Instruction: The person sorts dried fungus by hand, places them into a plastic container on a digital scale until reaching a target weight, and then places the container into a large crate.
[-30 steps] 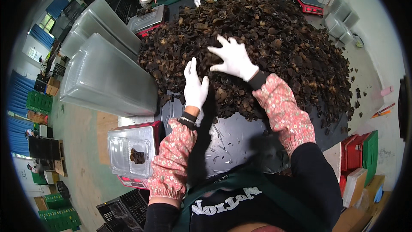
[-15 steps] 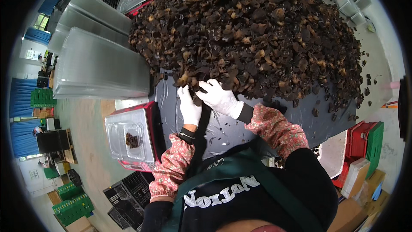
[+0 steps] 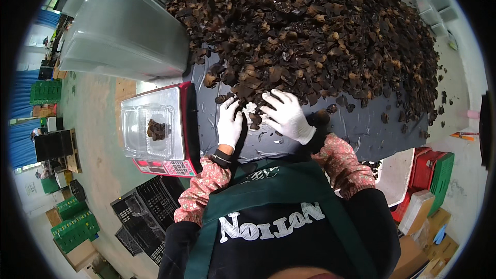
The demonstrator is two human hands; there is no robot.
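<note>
A large heap of dark brown wood ear mushrooms (image 3: pixel 310 36) covers the table's far part. At its near edge, my left hand (image 3: pixel 230 126), in a white glove, rests with its fingers stretched out, touching small pieces at the fingertips. Right of it, my white-gloved right hand (image 3: pixel 290 117) lies with fingers spread over the heap's edge and holds nothing I can see. Between the hands a few loose mushroom pieces (image 3: pixel 254 119) and a whitish patch show on the dark plastic sheet (image 3: pixel 212 85). To the left, a clear plastic box (image 3: pixel 137 132) with some mushroom in it sits on a red scale (image 3: pixel 190 124).
Tall stacks of clear plastic boxes (image 3: pixel 124 31) stand at the far left of the table. Black crates (image 3: pixel 150 212) lie on the floor at lower left. A white tub (image 3: pixel 395 181) and red and green crates (image 3: pixel 439 178) are at lower right.
My hands have moved apart; the right has spread its fingers and turned over the heap's edge. Loose pieces now show between them. The whole view has shifted, with the heap higher in it.
</note>
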